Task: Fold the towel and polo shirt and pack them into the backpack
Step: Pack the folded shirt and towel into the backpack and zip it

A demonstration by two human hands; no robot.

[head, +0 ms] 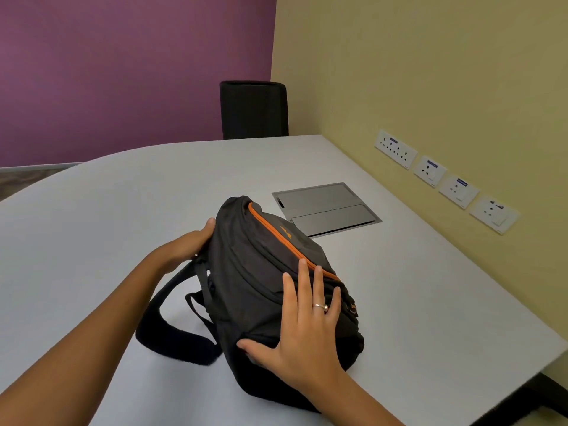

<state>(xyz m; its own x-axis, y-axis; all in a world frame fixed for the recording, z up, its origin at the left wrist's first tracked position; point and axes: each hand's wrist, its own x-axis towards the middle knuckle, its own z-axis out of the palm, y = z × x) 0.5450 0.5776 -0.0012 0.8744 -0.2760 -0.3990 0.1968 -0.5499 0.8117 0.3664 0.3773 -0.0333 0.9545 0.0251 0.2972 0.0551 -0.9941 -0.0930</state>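
The right hand [307, 330] lies flat, fingers spread, on the black fabric backpack with an orange zip [264, 272], likely steadying it. At ten o'clock the left hand [190, 244] cups its far end. The backpack lies zipped at the grey table's [123, 192] centre; towel and shirt are unseen.

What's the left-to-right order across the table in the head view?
Left hand → backpack → right hand resting flat on the backpack → metal cable hatch in the table → wall sockets.
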